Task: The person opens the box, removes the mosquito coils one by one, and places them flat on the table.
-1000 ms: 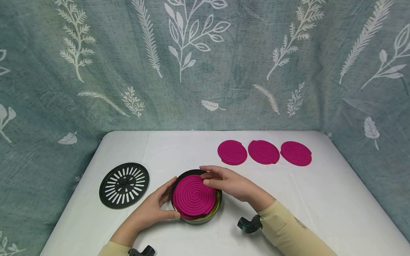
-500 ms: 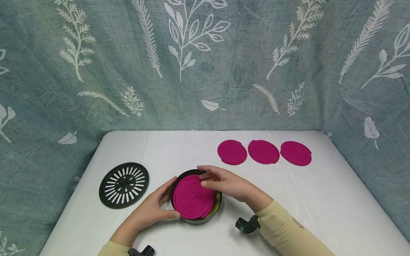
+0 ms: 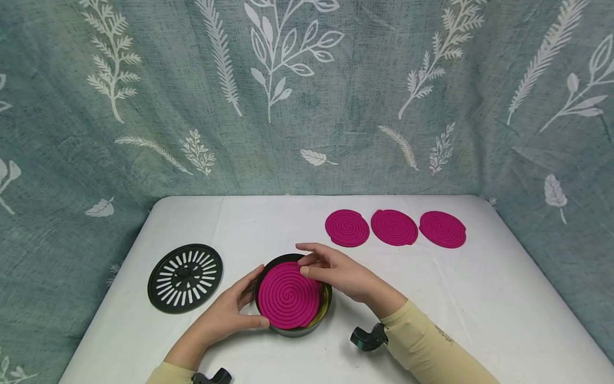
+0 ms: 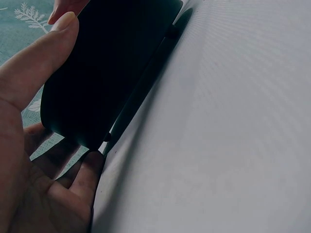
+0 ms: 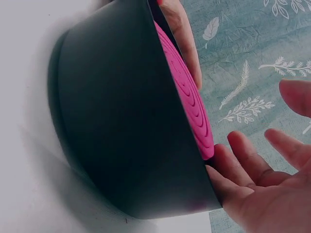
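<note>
Left hand (image 3: 235,309): its grip is clasping the pot (image 5: 121,111);
Right hand (image 3: 342,277): its grip is standing apart, fingers touching the pot's rim;
Disc (image 3: 289,296): is lying inside the pot;
Lid (image 3: 185,274): is lying leftward on the surface (image 3: 479,304);
Three discs (image 3: 394,228): are lying beyond, rightward.

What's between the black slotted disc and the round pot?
The left hand, its fingers at the side of the pot. From that hand to the disc, only bare white table shows in the head view.
</note>
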Demonstrator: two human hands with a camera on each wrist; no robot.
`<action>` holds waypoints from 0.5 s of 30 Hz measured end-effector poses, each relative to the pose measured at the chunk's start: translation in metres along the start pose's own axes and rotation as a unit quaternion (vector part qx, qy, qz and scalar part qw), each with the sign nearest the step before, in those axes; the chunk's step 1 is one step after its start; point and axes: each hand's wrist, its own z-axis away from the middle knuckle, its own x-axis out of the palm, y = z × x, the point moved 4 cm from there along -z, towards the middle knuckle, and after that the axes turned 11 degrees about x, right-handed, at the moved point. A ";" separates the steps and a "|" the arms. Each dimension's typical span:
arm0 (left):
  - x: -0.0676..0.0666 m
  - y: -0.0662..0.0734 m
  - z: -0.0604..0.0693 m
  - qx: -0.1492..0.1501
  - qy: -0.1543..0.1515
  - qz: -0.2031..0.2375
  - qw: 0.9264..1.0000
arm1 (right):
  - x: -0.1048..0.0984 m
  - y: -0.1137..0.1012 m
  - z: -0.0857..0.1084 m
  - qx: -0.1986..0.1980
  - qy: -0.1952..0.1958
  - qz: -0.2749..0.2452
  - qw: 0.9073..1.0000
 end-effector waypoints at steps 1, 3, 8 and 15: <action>0.000 0.000 0.000 0.001 0.000 0.000 1.000 | 0.000 0.000 0.000 0.001 0.002 -0.006 1.000; 0.000 0.000 0.000 0.003 0.000 0.000 1.000 | 0.000 0.000 0.000 0.002 0.005 -0.015 1.000; 0.000 0.000 0.000 0.006 -0.002 0.002 1.000 | -0.001 0.001 -0.001 0.008 0.009 -0.034 0.999; 0.000 0.000 -0.001 0.006 -0.001 -0.005 1.000 | -0.003 0.002 -0.003 0.014 0.018 -0.048 0.999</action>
